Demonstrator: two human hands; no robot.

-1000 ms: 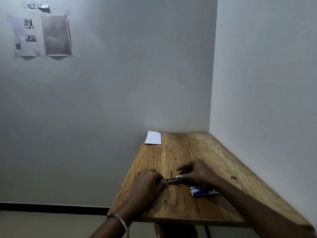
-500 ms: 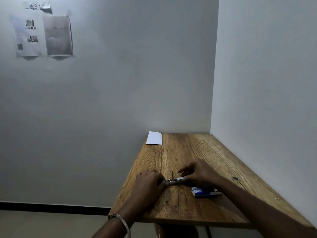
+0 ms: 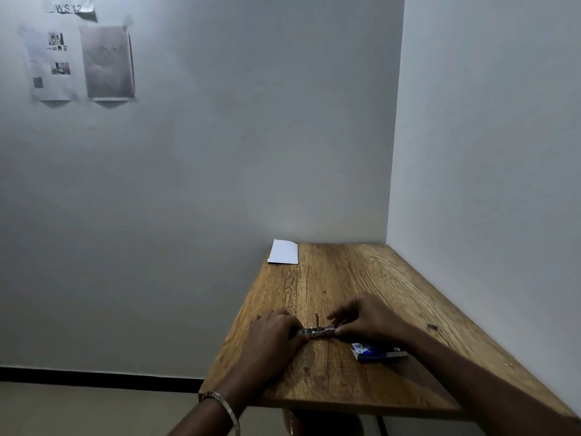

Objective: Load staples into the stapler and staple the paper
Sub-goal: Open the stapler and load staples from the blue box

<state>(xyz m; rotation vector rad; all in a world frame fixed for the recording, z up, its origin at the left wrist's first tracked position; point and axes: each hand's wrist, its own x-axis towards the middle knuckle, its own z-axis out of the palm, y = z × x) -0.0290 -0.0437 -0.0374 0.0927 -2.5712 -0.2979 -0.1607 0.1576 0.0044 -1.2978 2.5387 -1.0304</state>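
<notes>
A small metal stapler [image 3: 316,331] lies on the wooden table [image 3: 345,379], with a thin metal part standing up from its middle. My left hand [image 3: 272,335] grips its left end with curled fingers. My right hand [image 3: 364,319] pinches its right end between thumb and fingers. A blue and white staple box [image 3: 375,352] lies just right of the stapler, partly under my right forearm. A folded white paper [image 3: 283,252] rests at the far left corner of the table, well away from both hands.
The table stands in a corner, with a wall along its right side and another behind it. A small dark bit [image 3: 432,326] lies near the right wall. The table's left edge drops off to the floor. Printed sheets [image 3: 80,61] hang on the back wall.
Both hands stay on the stapler at the same spot. Only the camera view has shifted slightly.
</notes>
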